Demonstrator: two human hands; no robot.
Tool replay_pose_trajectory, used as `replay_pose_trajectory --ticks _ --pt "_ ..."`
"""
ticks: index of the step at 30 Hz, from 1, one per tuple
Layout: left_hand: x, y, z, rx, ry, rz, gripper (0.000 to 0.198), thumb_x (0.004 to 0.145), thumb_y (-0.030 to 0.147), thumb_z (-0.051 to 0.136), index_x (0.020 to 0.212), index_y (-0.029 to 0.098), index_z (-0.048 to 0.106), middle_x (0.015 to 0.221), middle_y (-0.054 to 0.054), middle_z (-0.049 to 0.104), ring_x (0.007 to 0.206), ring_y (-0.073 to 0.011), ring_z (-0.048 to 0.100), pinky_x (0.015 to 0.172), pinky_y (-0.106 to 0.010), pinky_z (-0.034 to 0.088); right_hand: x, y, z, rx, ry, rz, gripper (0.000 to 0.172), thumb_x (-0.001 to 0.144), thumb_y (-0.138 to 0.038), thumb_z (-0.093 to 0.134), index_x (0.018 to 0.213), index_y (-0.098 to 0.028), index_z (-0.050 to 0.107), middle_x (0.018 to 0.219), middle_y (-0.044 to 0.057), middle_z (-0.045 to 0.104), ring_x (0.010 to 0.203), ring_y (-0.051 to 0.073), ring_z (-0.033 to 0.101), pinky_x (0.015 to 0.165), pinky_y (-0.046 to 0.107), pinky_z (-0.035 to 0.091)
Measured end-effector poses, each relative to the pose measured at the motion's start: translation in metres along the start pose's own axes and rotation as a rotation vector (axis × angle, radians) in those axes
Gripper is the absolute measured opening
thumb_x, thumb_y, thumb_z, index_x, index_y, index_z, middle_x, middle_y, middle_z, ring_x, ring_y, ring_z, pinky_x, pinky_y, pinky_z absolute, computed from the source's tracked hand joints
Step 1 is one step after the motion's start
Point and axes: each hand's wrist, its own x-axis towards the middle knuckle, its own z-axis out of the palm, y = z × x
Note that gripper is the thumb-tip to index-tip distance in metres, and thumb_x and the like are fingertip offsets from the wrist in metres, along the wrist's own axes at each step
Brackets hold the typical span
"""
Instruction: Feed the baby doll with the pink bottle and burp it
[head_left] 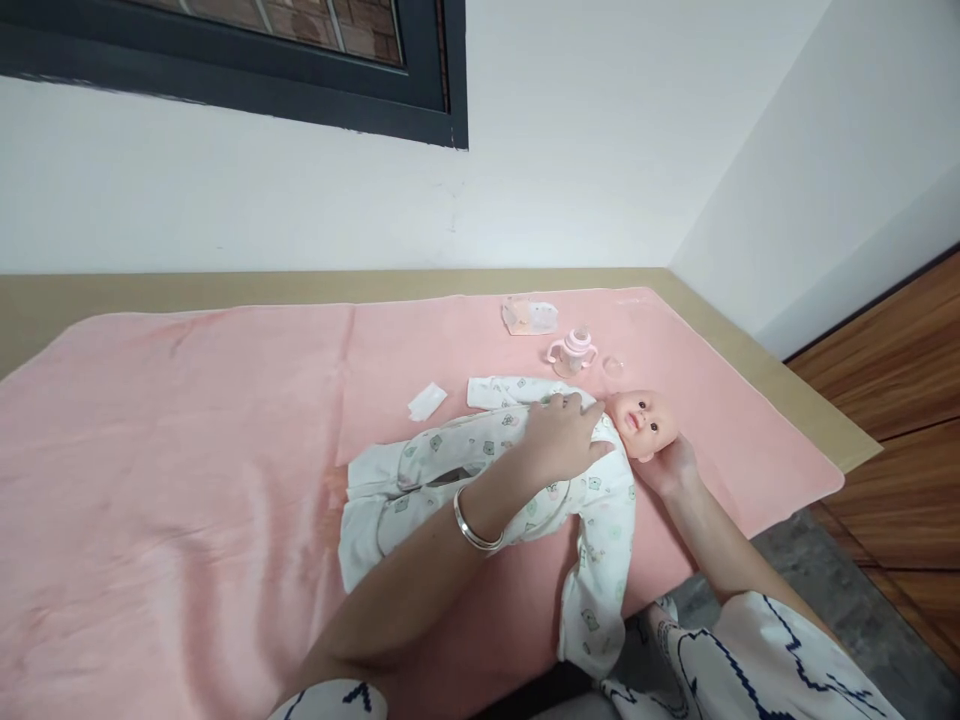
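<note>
A baby doll (645, 423) lies on its back on a pink blanket (187, 450), head to the right. It wears a white romper (450, 470) printed with small figures. My left hand (562, 435) rests on the doll's chest near the collar, fingers together on the cloth. A silver bangle (474, 527) circles that wrist. My right hand (670, 465) cups the underside of the doll's head, its fingers mostly hidden behind it.
A small pink handled bottle (571, 352) stands beyond the doll, with a clear cap (613, 366) beside it and a clear packet (529, 316) farther back. A folded white wipe (427, 401) lies left. The bed edge (787, 380) drops at right; a wall stands behind.
</note>
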Motion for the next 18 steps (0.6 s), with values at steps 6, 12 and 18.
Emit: replay_pose_trajectory --ticks 6,12,18 --pt "-0.011 -0.007 0.016 0.038 0.147 0.038 0.050 0.102 0.049 0.062 0.141 0.019 0.055 0.135 -0.012 0.060 0.120 -0.0289 0.062 0.102 -0.052 0.054 0.005 0.012 0.006 0.175 -0.064 0.132 0.044 0.103 -0.033 0.038 0.126 -0.011 0.068 0.136 0.013 0.065 0.126 0.028 0.066 0.092 0.042 0.065" --pt "-0.045 -0.026 0.028 0.070 0.237 0.199 0.064 0.100 0.054 0.061 0.152 0.019 0.045 0.155 -0.018 0.045 0.142 -0.0395 0.045 0.114 -0.062 0.041 0.013 0.014 0.014 0.158 -0.272 0.200 0.049 0.103 -0.040 0.039 0.125 -0.008 0.068 0.139 0.017 0.063 0.128 0.029 0.064 0.106 0.053 0.057" --pt "-0.061 -0.039 0.030 0.071 0.313 0.261 0.072 0.095 0.060 0.061 0.150 0.015 0.050 0.156 -0.026 0.044 0.140 -0.0496 0.044 0.110 -0.066 0.040 0.046 0.015 0.031 0.032 -0.438 0.056 0.037 0.103 -0.035 0.040 0.120 -0.023 0.070 0.129 0.001 0.069 0.120 0.016 0.066 0.105 0.037 0.059"
